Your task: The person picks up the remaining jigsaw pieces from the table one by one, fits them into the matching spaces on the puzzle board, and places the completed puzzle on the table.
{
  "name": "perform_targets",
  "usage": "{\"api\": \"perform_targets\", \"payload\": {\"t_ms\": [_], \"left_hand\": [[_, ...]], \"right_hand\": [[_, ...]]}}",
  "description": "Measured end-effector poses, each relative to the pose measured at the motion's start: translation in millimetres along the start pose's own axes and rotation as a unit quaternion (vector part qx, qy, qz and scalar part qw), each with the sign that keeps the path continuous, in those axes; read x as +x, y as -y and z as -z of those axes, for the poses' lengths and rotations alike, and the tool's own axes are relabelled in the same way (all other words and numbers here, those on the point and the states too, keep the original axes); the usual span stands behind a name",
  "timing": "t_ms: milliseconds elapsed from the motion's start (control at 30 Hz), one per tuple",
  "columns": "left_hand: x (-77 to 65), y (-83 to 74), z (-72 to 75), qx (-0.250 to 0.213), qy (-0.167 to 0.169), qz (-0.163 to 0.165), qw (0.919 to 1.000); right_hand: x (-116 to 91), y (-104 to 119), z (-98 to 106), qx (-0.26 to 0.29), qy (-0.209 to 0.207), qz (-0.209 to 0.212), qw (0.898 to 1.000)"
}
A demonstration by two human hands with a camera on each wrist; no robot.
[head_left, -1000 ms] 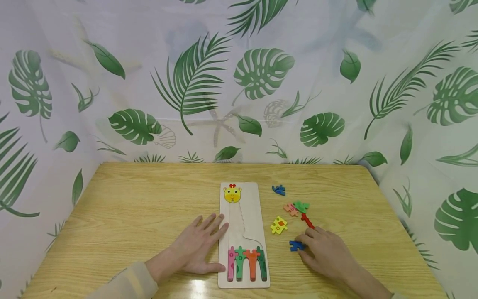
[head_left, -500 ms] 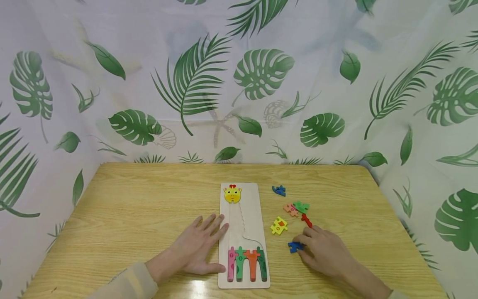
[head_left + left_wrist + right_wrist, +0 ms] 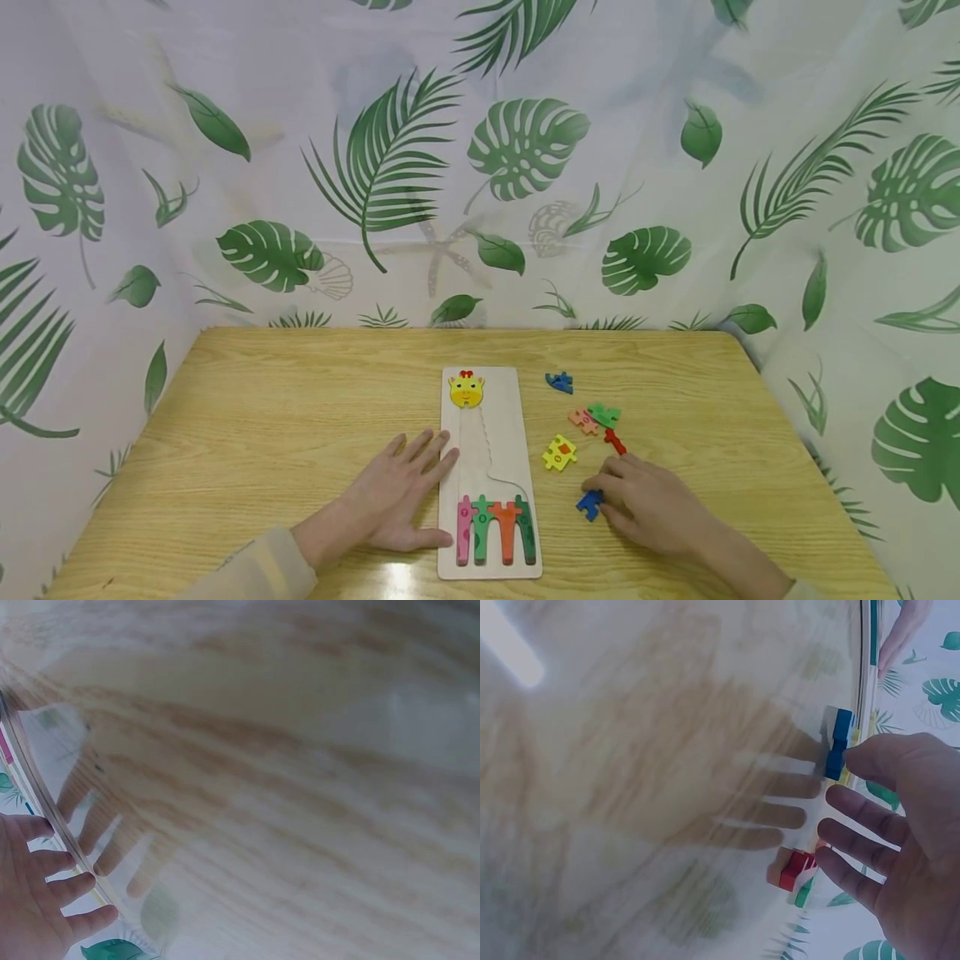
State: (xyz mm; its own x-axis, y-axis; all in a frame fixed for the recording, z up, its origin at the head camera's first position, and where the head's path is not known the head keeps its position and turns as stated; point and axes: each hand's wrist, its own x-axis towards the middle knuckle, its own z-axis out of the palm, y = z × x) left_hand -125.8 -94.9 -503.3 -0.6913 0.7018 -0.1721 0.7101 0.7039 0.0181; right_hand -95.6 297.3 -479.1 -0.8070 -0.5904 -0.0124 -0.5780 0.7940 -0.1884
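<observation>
A blue puzzle piece lies on the table right of the puzzle board. My right hand pinches its right side between thumb and finger; in the right wrist view the thumb meets the blue piece while other fingers extend loosely. My left hand spreads its fingers, their tips resting at the board's left edge. Set in the board are a yellow giraffe head at the top and several leg pieces at the bottom, among them a pink leg and an orange leg.
Loose pieces lie beyond my right hand: a yellow one, a salmon one, a green one, a red one and a second blue one. A leaf-print cloth hangs behind the wooden table.
The blue piece in my right fingers has turned and shifted slightly left, toward the board. My right hand moved a little with it. The left hand and the board stay in place.
</observation>
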Motion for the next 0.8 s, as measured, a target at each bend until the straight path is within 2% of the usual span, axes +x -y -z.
{"api": "perform_targets", "payload": {"t_ms": [367,600,800], "left_hand": [[0.2,0.5,-0.2,-0.002,0.000,-0.002,1.0000],[0.8,1.1,-1.7,-0.005,0.001,-0.001,1.0000],[0.7,1.0,-2.0,-0.012,0.002,-0.001,0.9999]], "right_hand": [[-4.3,4.9,-2.5,-0.019,-0.028,-0.040,0.999],[-6.8,13.9,-5.5,-0.071,-0.007,-0.066,0.995],[-8.1,17.6,-6.2,-0.088,-0.002,-0.084,0.993]]}}
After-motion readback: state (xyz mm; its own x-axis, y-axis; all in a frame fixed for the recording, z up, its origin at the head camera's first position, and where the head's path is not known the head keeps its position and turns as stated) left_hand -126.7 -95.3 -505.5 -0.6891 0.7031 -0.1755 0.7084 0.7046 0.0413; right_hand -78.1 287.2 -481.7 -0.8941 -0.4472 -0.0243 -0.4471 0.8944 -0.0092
